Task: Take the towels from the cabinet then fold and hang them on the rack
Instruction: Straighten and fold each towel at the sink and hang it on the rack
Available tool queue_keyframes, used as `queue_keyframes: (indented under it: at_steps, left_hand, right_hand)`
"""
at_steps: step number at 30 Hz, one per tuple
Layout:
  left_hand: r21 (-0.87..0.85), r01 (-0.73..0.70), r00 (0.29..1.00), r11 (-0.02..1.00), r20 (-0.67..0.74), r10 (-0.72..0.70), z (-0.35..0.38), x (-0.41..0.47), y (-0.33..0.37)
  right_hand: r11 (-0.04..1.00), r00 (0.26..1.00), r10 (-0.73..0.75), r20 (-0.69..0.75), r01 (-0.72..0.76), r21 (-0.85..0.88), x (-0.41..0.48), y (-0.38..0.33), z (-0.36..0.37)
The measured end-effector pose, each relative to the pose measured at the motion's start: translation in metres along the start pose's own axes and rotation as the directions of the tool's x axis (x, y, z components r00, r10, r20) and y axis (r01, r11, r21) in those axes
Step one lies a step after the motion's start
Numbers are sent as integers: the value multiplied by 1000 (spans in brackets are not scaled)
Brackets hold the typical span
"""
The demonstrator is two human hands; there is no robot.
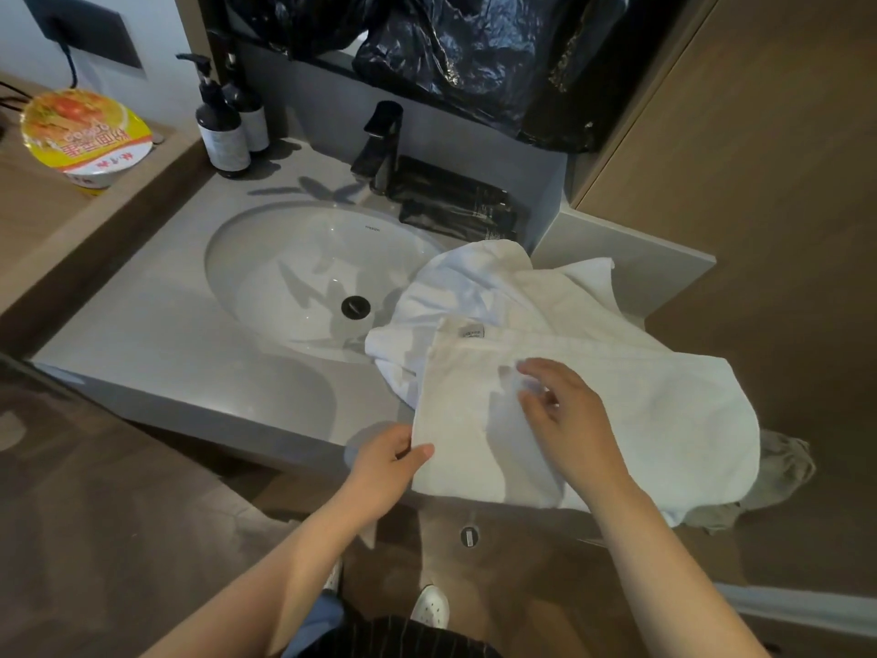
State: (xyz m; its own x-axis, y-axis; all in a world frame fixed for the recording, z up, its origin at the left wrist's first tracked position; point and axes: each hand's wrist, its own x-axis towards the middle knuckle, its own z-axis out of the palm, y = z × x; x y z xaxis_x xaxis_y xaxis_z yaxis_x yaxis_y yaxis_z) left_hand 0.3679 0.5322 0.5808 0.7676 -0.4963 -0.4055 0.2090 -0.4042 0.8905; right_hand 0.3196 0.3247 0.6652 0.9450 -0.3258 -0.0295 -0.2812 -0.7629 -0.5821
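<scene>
At lower centre the left hand pinches the white towel's near corner on the countertop, anchoring it, I judge, while the right hand hovers loose-fingered, holding nothing, apparently ready to smooth it.

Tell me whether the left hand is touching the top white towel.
Touching. The head view shows the left hand pinching the near left corner of the top white towel, thumb on top of the cloth.
</scene>
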Motion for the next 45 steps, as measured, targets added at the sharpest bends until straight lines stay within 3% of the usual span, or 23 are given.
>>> queue_keyframes:
  at_steps: [7,11,15,18,23,26,28,32,35,39,42,45]
  left_hand:
    - [-123,-76,996,990,-65,69,-2,-9,5]
    - [-64,-134,991,989,19,135,-3,-8,16]
    - [64,-40,998,997,46,38,-4,-3,2]
    - [34,-21,1000,999,-16,22,-3,-6,-13]
    - [74,-2,1000,997,-8,3,2,-8,-24]
    - [89,-2,1000,996,-21,4,7,-7,-25]
    - [60,6,1000,998,-24,-5,10,-6,-20]
    - [3,66,997,998,-29,-66,13,-7,-13]
    - [-152,111,991,982,-53,-121,7,-10,-7]
    - [-430,174,983,886,28,-179,-1,-20,5]
    - [-186,85,992,979,-77,-101,-7,-29,-1]
    - [-3,91,996,996,-13,-91,-8,-39,-13]
  right_hand:
    - [975,993,-6,116,31,-221,35,-6,9]
    - [975,996,-18,89,37,-220,44,-2,6]
    - [987,1000,-14,-24,10,-160,55,-3,1]
    - [979,996,0,-94,-19,-204,64,-5,5]
    - [939,999,42,-29,-49,-342,77,-6,22]
    - [950,1000,0,-28,-9,-313,79,-4,24]
    - [957,999,-37,11,39,-287,77,-3,23]
    - [906,982,-51,183,123,-404,71,-5,20]
    - [901,979,-139,152,189,-391,65,-5,13]
    - [893,975,-193,106,219,-392,59,-3,1]
    - [890,958,-229,173,279,-361,55,1,-2]
    - [876,930,-238,280,330,-352,53,2,6]
